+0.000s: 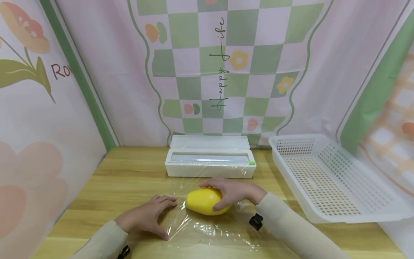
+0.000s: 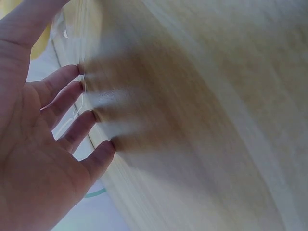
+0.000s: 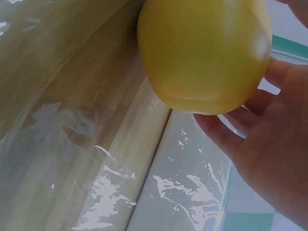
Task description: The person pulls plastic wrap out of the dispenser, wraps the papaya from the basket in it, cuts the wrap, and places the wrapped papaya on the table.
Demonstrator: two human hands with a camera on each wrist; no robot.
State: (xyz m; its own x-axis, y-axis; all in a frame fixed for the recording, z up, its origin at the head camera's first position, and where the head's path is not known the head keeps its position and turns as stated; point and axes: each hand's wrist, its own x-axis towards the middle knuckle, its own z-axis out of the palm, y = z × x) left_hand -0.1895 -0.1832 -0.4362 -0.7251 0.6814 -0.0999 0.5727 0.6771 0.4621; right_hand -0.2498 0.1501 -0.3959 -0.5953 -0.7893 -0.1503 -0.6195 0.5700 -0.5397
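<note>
A smooth, oblong yellow fruit (image 1: 203,202), its kind unclear, lies on a sheet of clear cling film (image 1: 207,230) spread over the table. My right hand (image 1: 231,192) grips the fruit's right end from above, thumb on the near side; in the right wrist view several fingers curl along the fruit (image 3: 207,57). Left of the fruit, my left hand (image 1: 147,216) rests with spread fingers at the film's left edge. In the left wrist view the fingertips (image 2: 105,150) touch the tabletop, and a thin fold of film shows beside them.
Behind the fruit stands a white cling film box (image 1: 210,172), lid raised, with the roll (image 1: 210,158) inside; the film reaches toward it. A white perforated plastic basket (image 1: 313,212) stands at the right. Patterned cloth (image 1: 213,82) hangs behind the wooden table (image 1: 129,169).
</note>
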